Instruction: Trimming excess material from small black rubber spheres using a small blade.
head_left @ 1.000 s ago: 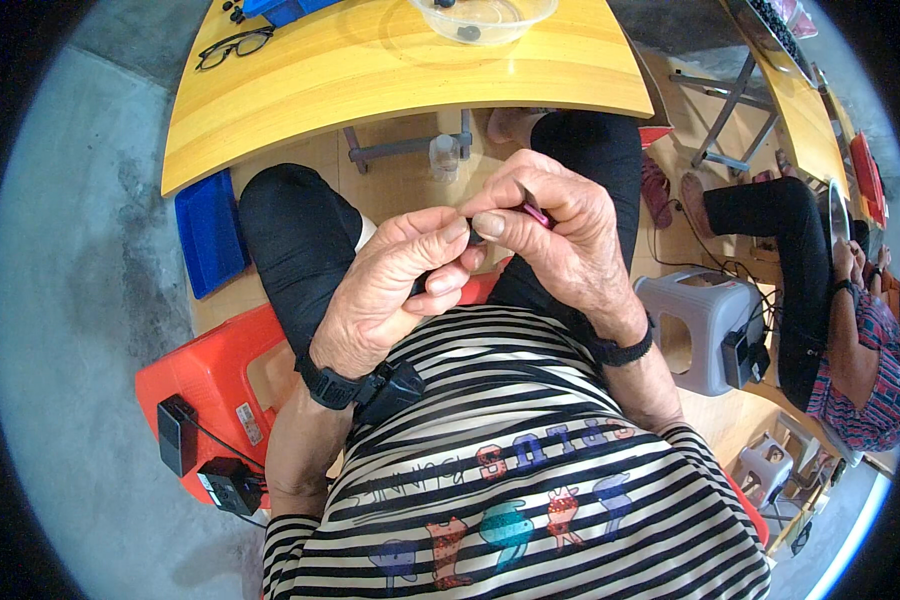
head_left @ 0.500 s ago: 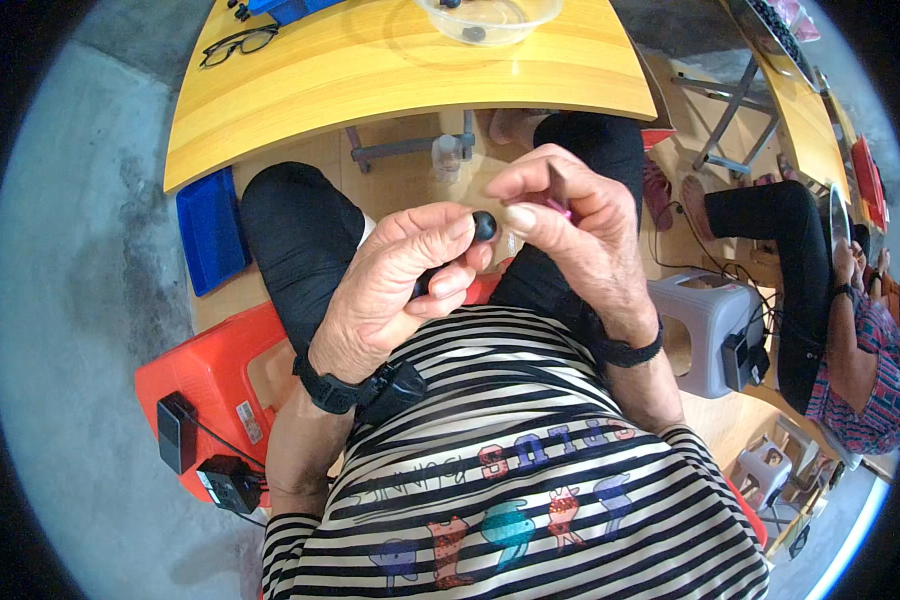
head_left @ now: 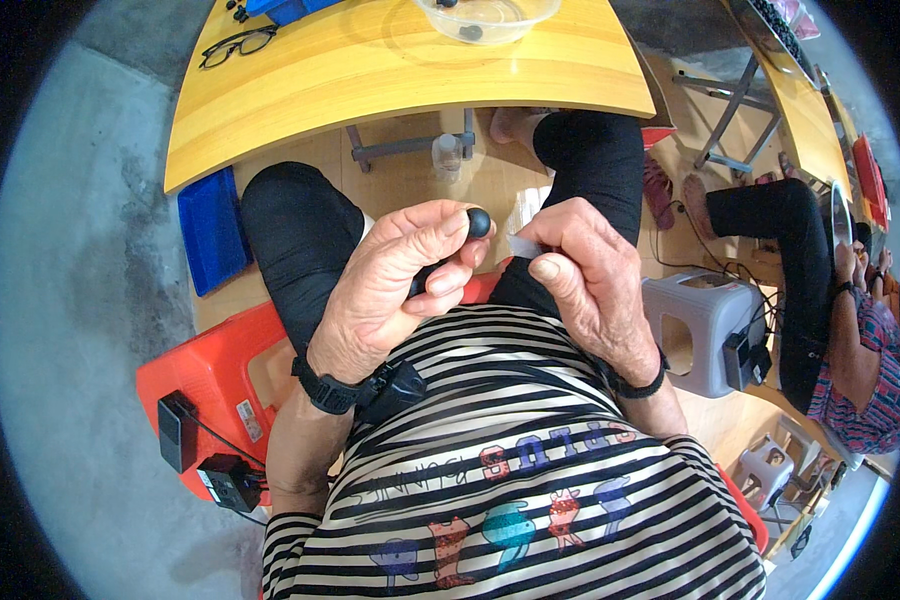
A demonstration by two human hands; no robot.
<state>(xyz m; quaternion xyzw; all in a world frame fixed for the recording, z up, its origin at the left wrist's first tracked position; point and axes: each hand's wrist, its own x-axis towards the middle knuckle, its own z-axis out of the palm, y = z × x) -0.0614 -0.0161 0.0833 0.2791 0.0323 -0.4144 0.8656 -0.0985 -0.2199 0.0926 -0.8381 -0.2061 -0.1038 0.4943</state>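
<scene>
Ball (head_left: 479, 223), black, sits pinched between the thumb and forefinger of the left hand (head_left: 385, 275). Just right of it and apart, the right hand (head_left: 598, 280) grips a thin pale strip (head_left: 526, 247) in its fingers (head_left: 575, 225). Beyond the fingers, the surface (head_left: 400, 95) carries a clear bowl (head_left: 520, 32) and, farther left, glasses (head_left: 238, 46). A blue tray (head_left: 213, 230) lies left of the fingers.

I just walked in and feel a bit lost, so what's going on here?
A seated person pinches a small black ball between the thumb and fingers of the left hand. The right hand holds a thin, pale, flat piece, apart from the ball; what it is exactly can't be told. A clear bowl and eyeglasses stand on the yellow table ahead. Another person sits off to the right.
</scene>
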